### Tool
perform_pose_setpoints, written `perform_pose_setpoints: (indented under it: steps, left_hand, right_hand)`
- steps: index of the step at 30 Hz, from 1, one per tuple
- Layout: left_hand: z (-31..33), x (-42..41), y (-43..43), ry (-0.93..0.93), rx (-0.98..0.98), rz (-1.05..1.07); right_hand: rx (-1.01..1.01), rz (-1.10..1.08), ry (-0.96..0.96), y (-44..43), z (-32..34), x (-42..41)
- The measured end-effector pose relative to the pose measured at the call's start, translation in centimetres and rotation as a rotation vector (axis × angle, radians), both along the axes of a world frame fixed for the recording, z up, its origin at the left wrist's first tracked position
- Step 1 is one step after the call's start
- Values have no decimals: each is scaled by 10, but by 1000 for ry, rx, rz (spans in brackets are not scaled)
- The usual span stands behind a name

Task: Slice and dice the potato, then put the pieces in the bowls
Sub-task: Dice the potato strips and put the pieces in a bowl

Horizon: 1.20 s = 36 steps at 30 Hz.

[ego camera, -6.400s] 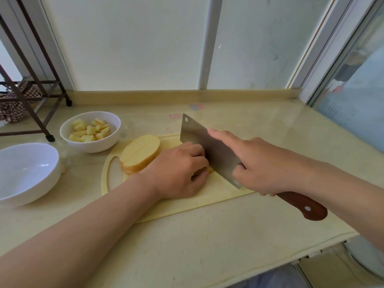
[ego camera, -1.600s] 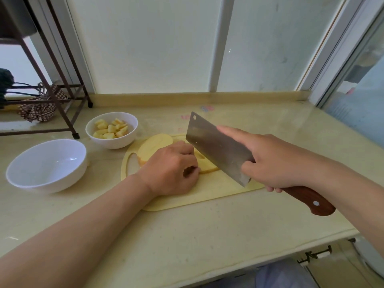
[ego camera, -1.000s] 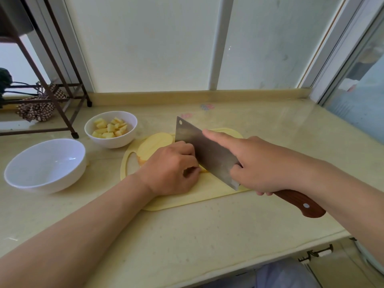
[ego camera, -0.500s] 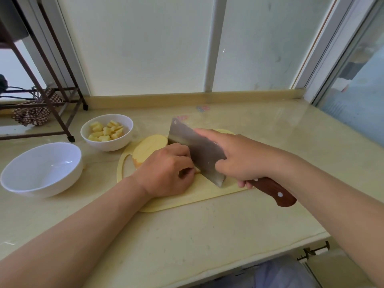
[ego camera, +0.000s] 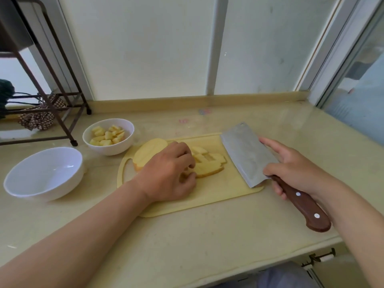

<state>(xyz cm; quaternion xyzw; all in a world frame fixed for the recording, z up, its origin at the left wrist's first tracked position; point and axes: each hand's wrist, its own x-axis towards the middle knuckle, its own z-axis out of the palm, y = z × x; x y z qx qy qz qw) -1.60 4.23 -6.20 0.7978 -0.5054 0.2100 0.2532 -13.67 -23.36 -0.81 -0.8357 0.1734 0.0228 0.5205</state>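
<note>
Potato strips (ego camera: 209,163) lie cut on the cutting board (ego camera: 218,194). Their left ends are hidden under the left grip (ego camera: 168,175), whose curled fingers clasp them. This grip also partly covers the uncut potato half (ego camera: 148,151) behind it. The right grip (ego camera: 295,171) clenches the cleaver (ego camera: 247,154) by its handle; whether the blade touches the board is unclear. A small bowl (ego camera: 126,142) of dice and a large bowl (ego camera: 43,173) stand left on the bench (ego camera: 187,246).

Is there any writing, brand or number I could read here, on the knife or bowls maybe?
None can be read.
The cleaver: no legible brand on the blade.
The small bowl and big bowl: plain white.
Pink and blue marks on the counter: too blurred to read.
</note>
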Motion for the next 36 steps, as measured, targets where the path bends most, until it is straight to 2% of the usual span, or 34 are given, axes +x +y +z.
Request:
perform_pose_setpoints:
  steps: [5, 9, 13, 19, 25, 30, 36]
  left_hand:
    - [7, -5, -7, -9, 224, 190]
    - [10, -10, -21, 174, 423, 339]
    - [6, -10, -36, 318, 568, 392]
    - [13, -19, -58, 478, 454, 448]
    - [17, -25, -77, 477, 291, 471]
    - [17, -28, -80, 546, 137, 506]
    - [17, -29, -85, 556, 81, 497]
  right_hand:
    - [-19, 23, 16, -4, -5, -2]
    - [-7, 59, -8, -4, -7, -1]
    - [-13, 81, -19, 1, -10, -1]
    - [-119, 82, 16, 21, -11, 2]
    - [-146, 133, 14, 64, -13, 9]
    - [-107, 138, -3, 81, -15, 12]
    - [35, 89, -68, 78, -17, 10]
